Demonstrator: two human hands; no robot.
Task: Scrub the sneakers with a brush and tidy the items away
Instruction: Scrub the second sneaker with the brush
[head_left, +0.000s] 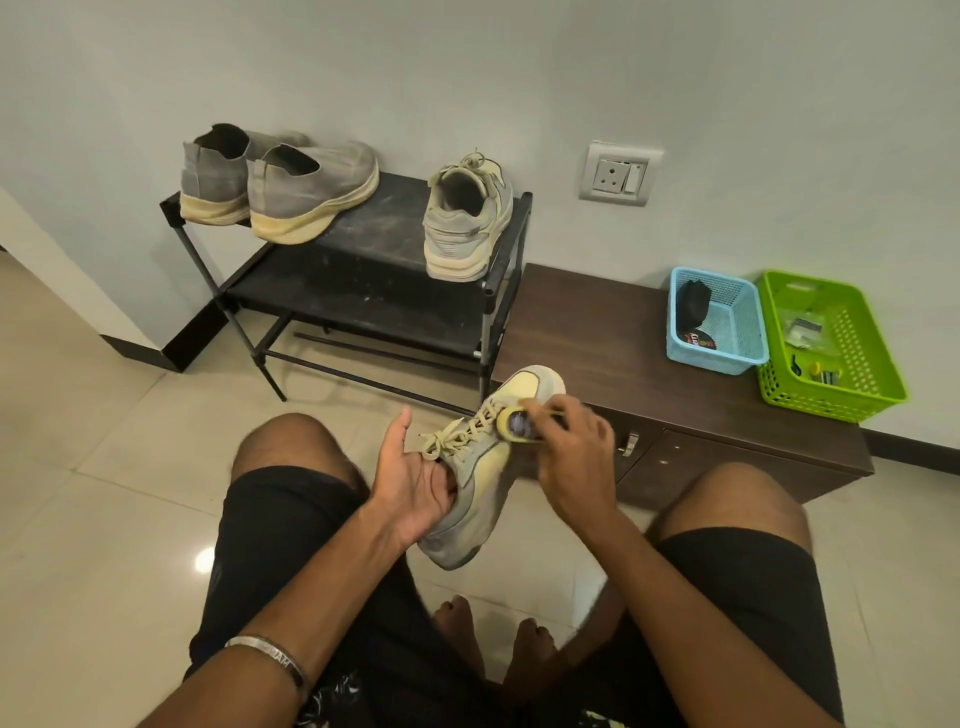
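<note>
A: Where is the sneaker being worked on?

B: A pale yellow-and-grey sneaker (485, 467) is held up between the knees, toe pointing away toward the bench (597, 332). It is gripped by the left hand (415, 483), whose fingers are tucked into the shoe's opening while the thumb is raised clear.

A: And the right grip?

B: The right hand (574, 452) is curled round a small brush (519, 426) with a yellow rim, which is pressed against the laces near the tongue. The brush is blurred, so its bristles cannot be made out.

A: Where is the matching shoe?

B: The second sneaker (467, 223) is stood heel-out on the top shelf of a black shoe rack (363, 291), at its right end. A pair of grey slip-on shoes (275, 187) is set at the left end of the same shelf, well apart from it.

A: What is kept on the bench?

B: A blue basket (743, 338) and a green basket (862, 358) are placed side by side at the bench's far right, touching or nearly so. A black item is seen in the blue one; small packets and bits are seen in the green one, too small to be identified. A wall socket (615, 174) is mounted above the bench.
</note>
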